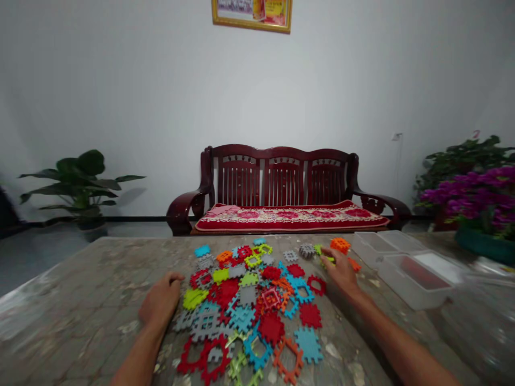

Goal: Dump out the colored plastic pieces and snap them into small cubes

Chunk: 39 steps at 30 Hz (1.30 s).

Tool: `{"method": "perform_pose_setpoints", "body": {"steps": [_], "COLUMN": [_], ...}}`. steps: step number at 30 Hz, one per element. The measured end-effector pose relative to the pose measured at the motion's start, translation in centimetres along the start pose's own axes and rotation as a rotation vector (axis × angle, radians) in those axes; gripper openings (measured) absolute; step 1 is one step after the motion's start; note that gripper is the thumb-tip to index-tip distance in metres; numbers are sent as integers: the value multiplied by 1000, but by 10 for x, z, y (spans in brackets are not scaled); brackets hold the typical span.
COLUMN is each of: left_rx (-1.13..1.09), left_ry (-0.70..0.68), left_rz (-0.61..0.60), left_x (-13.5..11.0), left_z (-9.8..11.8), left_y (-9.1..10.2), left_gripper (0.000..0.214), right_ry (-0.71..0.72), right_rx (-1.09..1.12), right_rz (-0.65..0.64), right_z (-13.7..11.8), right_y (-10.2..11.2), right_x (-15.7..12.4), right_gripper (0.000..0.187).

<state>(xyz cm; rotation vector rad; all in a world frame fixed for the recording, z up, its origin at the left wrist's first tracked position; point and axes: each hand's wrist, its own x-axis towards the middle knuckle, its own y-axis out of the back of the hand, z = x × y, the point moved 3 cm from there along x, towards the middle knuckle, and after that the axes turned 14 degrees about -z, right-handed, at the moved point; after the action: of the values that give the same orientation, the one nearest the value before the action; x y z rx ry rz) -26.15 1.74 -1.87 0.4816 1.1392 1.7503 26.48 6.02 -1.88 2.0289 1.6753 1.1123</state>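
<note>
A spread of flat, notched interlocking plastic tiles covers the middle of the table, among them a red tile point(271, 328), a blue tile point(308, 344), a grey tile point(247, 295) and an orange frame-shaped tile point(288, 360). My left hand point(161, 300) rests on the tabletop left of the pile, fingers curled in and nothing visible in them. At the pile's far right, my right hand point(341, 271) has its fingers closed on a lime green tile point(329, 260), partly hidden by them. Just beyond lie a grey joined piece point(307, 250) and an orange joined piece point(340, 245).
Clear plastic boxes point(414, 279) stand on the table to the right, near crumpled clear plastic point(483, 316). Purple flowers point(475, 195) in a green pot are at the far right. Behind the table is a wooden bench point(284, 171); a potted plant point(82, 185) stands left.
</note>
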Motion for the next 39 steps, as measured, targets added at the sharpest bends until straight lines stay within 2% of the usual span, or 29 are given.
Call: {"method": "perform_pose_setpoints", "body": {"steps": [4,7,13,18,21,25,32,39], "left_rx": [-51,-72,-89,53,133,235,278,164], "left_ry": [-51,-132,-271,-396,-466,-473,-426,-450], "left_rz": [56,98,88,-15,-73,-148,-205,-169], "left_x": [-8,-12,-12,1,13,32,49,42], "left_z": [4,8,29,71,96,117,128,131], "left_y": [1,-1,-4,-8,-16,-28,-37,-22], "left_gripper": [38,37,38,39,37,44,49,61], "right_ry": [96,85,-11,-102,-129,-110,-96,-95], "right_rx": [72,72,227,311,340,314,349,350], "right_rz": [-204,-256,-164,-14,14,7,-15,-1], "right_z": [-33,-49,-55,-44,-40,-41,-44,-44], "right_y": [-43,-54,-44,-38,-38,-38,-41,-42], "right_x": [-45,-61,-64,-59,-58,-56,-55,-55], "right_gripper": [41,40,48,51,52,48,40,38]}}
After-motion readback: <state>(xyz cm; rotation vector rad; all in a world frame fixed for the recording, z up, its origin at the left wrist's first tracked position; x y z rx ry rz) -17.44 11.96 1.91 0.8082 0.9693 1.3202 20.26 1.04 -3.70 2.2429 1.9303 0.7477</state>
